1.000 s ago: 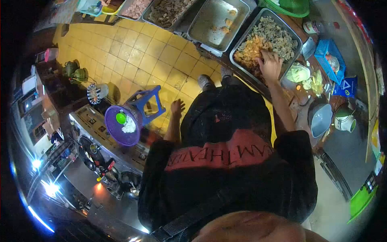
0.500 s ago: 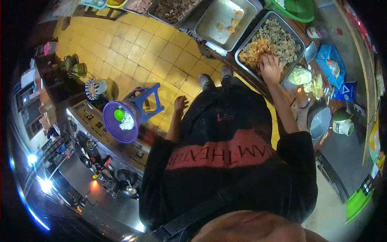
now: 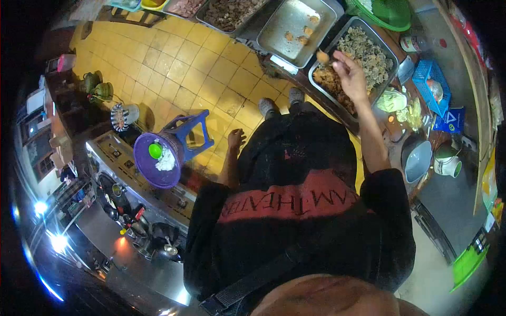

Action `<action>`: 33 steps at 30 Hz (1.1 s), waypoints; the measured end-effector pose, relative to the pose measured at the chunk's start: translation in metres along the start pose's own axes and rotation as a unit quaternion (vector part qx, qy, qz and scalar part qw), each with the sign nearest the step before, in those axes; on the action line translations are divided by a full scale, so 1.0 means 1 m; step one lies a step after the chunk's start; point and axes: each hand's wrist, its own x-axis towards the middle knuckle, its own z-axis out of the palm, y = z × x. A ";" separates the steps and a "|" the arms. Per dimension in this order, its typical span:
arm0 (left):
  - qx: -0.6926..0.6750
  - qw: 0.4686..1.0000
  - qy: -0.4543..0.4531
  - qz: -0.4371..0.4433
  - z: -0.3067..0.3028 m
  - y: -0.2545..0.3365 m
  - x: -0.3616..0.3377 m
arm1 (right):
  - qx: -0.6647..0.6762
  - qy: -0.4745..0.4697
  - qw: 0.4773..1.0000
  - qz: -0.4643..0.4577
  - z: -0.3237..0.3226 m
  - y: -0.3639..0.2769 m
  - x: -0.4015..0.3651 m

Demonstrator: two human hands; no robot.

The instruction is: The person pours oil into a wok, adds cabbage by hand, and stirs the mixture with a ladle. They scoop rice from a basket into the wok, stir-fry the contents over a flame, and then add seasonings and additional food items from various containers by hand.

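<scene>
My right hand [image 3: 352,78] is over a metal tray [image 3: 394,57] of crumbly orange-brown coating [image 3: 329,79] and greyish clumped pieces [image 3: 363,50]. Its fingers are stretched out, and a small orange-brown ball [image 3: 322,57] appears in the air just beyond the fingertips, seemingly apart from them. Beside that tray, a shallower metal tray [image 3: 279,39] holds several similar coated balls [image 3: 303,39]. Low beside my body, over the yellow floor, my left hand [image 3: 236,138] has its fingers loosely apart and holds nothing.
A purple basket [image 3: 142,166] with a green item and white contents rests by a blue stool [image 3: 197,131]. On the right are cabbage [image 3: 392,100], a blue basket [image 3: 429,87] and a grey bowl [image 3: 417,160]. A stove [image 3: 126,163] stands at left.
My right hand has risen from the orange-brown coating and its fingers have spread. A ball now shows in the air toward the shallower tray. My left hand has barely moved.
</scene>
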 end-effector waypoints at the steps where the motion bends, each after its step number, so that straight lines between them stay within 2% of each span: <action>1: 0.000 1.000 0.001 0.001 -0.002 -0.004 0.003 | 0.045 0.007 0.999 -0.001 -0.001 -0.004 0.005; 2: 0.016 1.000 0.004 -0.005 -0.004 -0.009 0.006 | -0.077 -0.018 0.997 0.022 -0.010 -0.007 0.007; 3: 0.032 0.999 0.007 -0.010 -0.004 -0.011 0.004 | -0.076 -0.018 0.997 0.022 -0.012 -0.001 0.005; 4: 0.001 1.000 0.004 -0.015 -0.004 -0.012 0.002 | -0.256 -0.043 0.965 -0.041 -0.013 0.005 0.004; 5: -0.001 1.000 0.005 -0.013 -0.003 -0.011 0.002 | -0.427 -0.065 0.896 -0.103 -0.012 0.010 0.006; 6: 0.004 1.000 0.005 -0.003 -0.003 -0.011 0.001 | -0.454 -0.118 0.883 -0.016 -0.014 -0.003 0.002; 7: 0.010 1.000 0.006 0.006 -0.003 -0.008 -0.004 | -0.454 -0.119 0.883 -0.018 -0.010 0.013 -0.001; 8: 0.006 1.000 0.017 -0.009 0.000 -0.004 -0.007 | -0.429 -0.066 0.901 -0.009 -0.004 0.039 -0.004; 9: 0.004 1.000 0.019 -0.010 0.001 -0.003 -0.009 | -0.403 -0.015 0.915 0.001 -0.003 0.037 -0.005; 10: -0.004 1.000 0.017 -0.012 0.001 -0.002 -0.013 | -0.440 -0.044 0.894 -0.070 -0.009 0.036 -0.007; 11: -0.010 1.000 0.015 -0.014 0.002 0.000 -0.015 | -0.439 -0.045 0.895 -0.070 -0.009 0.035 -0.007; 13: -0.012 1.000 0.011 -0.014 -0.003 -0.012 0.000 | -0.405 -0.090 0.909 0.038 -0.008 0.021 -0.005; 17: -0.030 1.000 -0.002 -0.009 -0.004 -0.016 0.009 | -0.428 -0.148 0.888 0.081 -0.010 0.021 0.001; 19: -0.004 1.000 0.006 -0.018 0.001 -0.004 0.001 | -0.398 -0.142 0.906 0.004 -0.006 0.041 0.001; 23: 0.010 0.999 0.018 -0.028 0.003 0.003 0.002 | -0.433 -0.159 0.887 0.011 -0.012 0.022 -0.003; 25: 0.009 1.000 0.016 -0.018 0.005 0.008 -0.007 | -0.440 -0.089 0.889 -0.095 -0.010 0.029 -0.005; 26: 0.010 1.000 0.013 -0.008 0.007 0.011 -0.011 | -0.441 -0.090 0.888 -0.095 -0.011 0.032 -0.005; 28: 0.007 1.000 0.020 -0.009 0.008 0.009 -0.010 | -0.398 -0.155 0.903 0.049 -0.014 0.004 -0.003; 29: 0.006 1.000 0.026 -0.011 0.007 0.008 -0.009 | -0.398 -0.156 0.903 0.048 -0.014 0.007 -0.001; 31: 0.009 1.000 0.020 -0.015 0.006 0.003 -0.006 | -0.277 -0.158 0.948 -0.008 -0.014 0.009 0.003; 32: 0.015 1.000 0.012 -0.019 0.006 0.000 -0.005 | -0.277 -0.158 0.948 -0.007 -0.010 0.011 0.005; 33: 0.014 1.000 0.013 -0.020 0.005 -0.003 -0.002 | -0.128 -0.130 0.983 -0.008 -0.005 0.000 0.008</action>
